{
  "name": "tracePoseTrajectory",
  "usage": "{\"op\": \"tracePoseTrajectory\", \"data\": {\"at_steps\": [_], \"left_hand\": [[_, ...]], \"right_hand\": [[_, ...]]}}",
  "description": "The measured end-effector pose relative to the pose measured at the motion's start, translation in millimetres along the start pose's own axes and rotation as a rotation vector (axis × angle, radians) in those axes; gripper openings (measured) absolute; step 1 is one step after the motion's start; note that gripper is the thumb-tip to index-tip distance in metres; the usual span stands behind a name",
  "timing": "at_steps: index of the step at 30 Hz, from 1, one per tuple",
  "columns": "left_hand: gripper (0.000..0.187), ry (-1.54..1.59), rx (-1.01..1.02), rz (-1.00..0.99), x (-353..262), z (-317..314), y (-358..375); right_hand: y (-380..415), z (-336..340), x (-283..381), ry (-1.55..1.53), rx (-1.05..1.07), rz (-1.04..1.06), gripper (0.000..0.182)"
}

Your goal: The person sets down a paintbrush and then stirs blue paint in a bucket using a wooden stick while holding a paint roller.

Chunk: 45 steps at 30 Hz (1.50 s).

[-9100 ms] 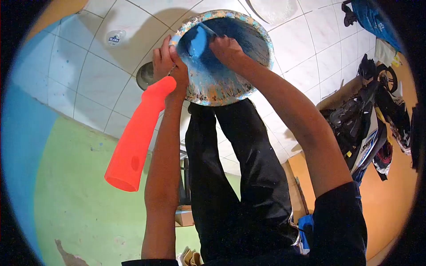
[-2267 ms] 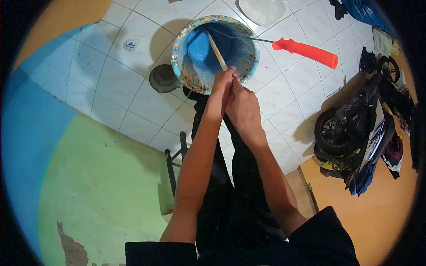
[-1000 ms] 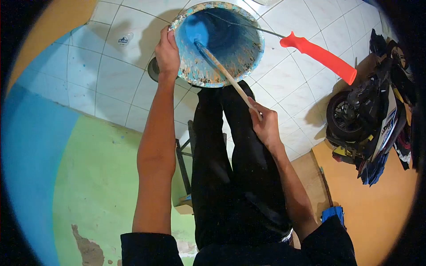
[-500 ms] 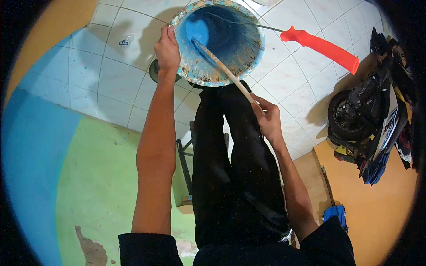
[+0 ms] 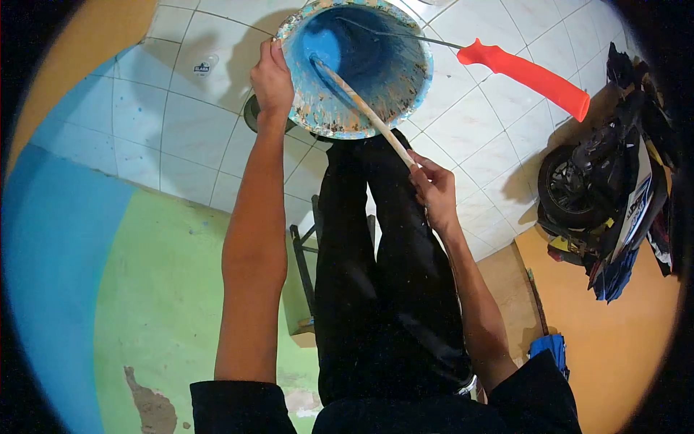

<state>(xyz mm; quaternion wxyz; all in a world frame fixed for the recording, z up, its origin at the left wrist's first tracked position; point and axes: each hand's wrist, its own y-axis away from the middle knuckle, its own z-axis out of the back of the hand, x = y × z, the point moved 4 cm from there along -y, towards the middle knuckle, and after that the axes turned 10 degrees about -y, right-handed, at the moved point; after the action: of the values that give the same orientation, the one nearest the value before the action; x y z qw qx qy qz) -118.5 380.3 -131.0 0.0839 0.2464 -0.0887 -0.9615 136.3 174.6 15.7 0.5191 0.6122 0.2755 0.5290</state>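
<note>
A paint-stained bucket [image 5: 405, 90] tilts open toward me, with wet blue paint [image 5: 322, 49] deep inside. My left hand [image 5: 272, 81] grips its rim on the left side, fingers closed over the edge. In my right hand [image 5: 435, 192] is the upper end of a long pale stick [image 5: 367, 110], pinched between thumb and fingers. The stick slants over the near rim, and its blue-coated lower end reaches into the bucket. A paint roller with a red handle [image 5: 531, 78] leans across the right rim; its thin wire runs inside, where the far end is hard to make out.
Pale tiles [image 5: 191, 119] cover the floor, with a clear plastic cup [image 5: 205, 65] at left. A dark round container [image 5: 251, 113] sits partly behind my left wrist. A motorcycle [image 5: 603, 181] stands at right. Near my legs is a dark stool frame [image 5: 305, 264].
The stick's lower end has shifted slightly up and left inside the bucket, with little movement of my right hand. My left hand stays on the rim.
</note>
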Motion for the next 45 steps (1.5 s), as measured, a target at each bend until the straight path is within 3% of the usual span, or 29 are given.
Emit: {"op": "tracePoseTrajectory", "data": {"at_steps": [15, 25, 33, 45], "left_hand": [[0.031, -0.009, -0.03, 0.004, -3.0, -3.4, 0.1], [0.034, -0.044, 0.029, 0.051, -4.1, -11.3, -3.1], [0.036, -0.05, 0.006, 0.008, -4.8, -12.2, -2.9], [0.035, -0.051, 0.021, 0.074, -8.0, -7.3, 2.7]], "right_hand": [[0.2, -7.7, -19.6, -0.441, -0.056, -0.195, 0.037], [2.3, -16.0, -26.9, -0.562, -0.045, -0.231, 0.04], [8.9, -36.9, -53.4, -0.849, -0.006, -0.253, 0.04], [11.1, -45.1, -56.1, -0.79, -0.008, -0.236, 0.042]]}}
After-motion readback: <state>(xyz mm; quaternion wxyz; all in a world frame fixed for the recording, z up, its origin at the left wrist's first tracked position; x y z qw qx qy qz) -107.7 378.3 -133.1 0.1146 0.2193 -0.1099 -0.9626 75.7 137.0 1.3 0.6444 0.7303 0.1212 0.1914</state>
